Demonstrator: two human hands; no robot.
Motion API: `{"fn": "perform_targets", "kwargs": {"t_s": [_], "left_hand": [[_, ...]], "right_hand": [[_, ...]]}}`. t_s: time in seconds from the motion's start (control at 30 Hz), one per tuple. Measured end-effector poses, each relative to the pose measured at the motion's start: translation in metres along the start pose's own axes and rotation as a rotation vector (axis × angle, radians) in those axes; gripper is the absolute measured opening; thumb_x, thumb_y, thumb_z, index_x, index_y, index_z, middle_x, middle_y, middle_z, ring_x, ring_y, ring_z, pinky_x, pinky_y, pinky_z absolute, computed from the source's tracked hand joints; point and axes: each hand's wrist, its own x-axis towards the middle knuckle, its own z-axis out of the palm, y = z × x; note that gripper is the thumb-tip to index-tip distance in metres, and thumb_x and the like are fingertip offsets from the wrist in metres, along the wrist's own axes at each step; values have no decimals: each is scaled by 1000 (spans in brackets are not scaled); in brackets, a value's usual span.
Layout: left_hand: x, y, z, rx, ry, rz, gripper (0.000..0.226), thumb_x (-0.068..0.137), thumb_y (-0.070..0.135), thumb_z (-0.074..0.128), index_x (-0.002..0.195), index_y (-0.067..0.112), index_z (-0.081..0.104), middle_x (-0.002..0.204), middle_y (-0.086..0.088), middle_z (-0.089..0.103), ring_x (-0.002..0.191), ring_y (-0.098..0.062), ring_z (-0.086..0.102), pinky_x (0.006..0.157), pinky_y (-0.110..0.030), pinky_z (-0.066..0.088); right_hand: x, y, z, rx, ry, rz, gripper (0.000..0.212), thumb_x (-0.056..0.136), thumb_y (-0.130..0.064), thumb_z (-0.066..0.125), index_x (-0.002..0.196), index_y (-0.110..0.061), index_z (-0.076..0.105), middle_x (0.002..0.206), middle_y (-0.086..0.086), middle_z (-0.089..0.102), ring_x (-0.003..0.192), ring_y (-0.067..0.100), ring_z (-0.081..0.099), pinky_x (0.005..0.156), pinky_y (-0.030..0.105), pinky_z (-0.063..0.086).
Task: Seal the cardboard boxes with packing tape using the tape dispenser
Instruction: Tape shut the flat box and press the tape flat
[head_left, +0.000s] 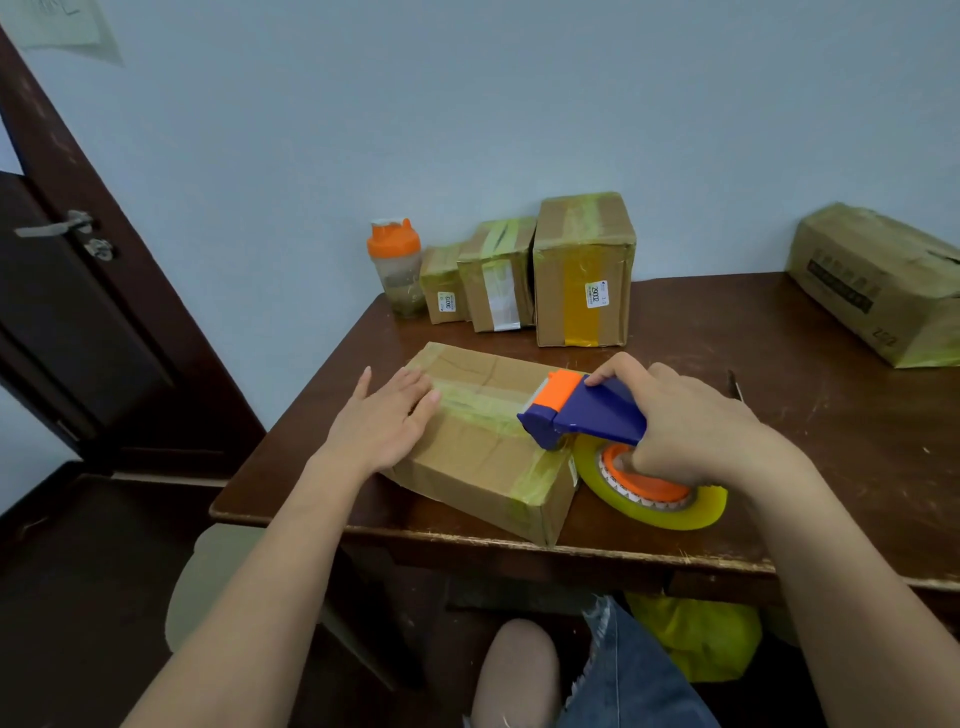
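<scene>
Head view: our left hand (382, 423) presses flat on the cardboard box (488, 441) at the table's (779, 364) near edge, while our right hand (691, 421) grips the tape dispenser (587, 410) at its taped seam. Three sealed boxes (524, 275) stand behind; this strip looks nearly laid.

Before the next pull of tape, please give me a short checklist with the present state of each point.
1. Left hand rests flat on the cardboard box: ok.
2. Right hand grips the tape dispenser: ok.
3. Dispenser head sits at the box's near right edge: ok.
4. Tape strip lies along the top seam: ok.
5. Tape already cut: cannot tell.
</scene>
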Motion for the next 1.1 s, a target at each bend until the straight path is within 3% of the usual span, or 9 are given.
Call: {"fn": "perform_targets", "kwargs": {"t_s": [0.23, 0.7, 1.1], "left_hand": [[-8, 10, 10, -34, -47, -2, 57, 104, 47, 10, 155, 23, 16, 163, 7, 7, 149, -3, 3, 120, -29, -4], [-19, 38, 11, -58, -39, 104, 53, 106, 41, 15, 155, 23, 22, 163, 9, 11, 148, -3, 5, 118, -28, -6], [-24, 63, 19, -69, -50, 203, 50, 106, 36, 22, 155, 24, 22, 162, 8, 15, 148, -5, 11, 121, -28, 7]], "right_hand": [[1, 2, 2, -2, 17, -12, 79, 75, -32, 78, 131, -46, 24, 113, -5, 41, 95, 15, 49, 83, 37, 54], [5, 4, 3, -6, -1, -9, 80, 74, -34, 79, 129, -47, 23, 113, -5, 39, 95, 15, 49, 83, 38, 54], [6, 5, 5, -6, 14, -14, 79, 74, -35, 79, 129, -48, 23, 113, -4, 42, 95, 16, 50, 83, 39, 55]]}}
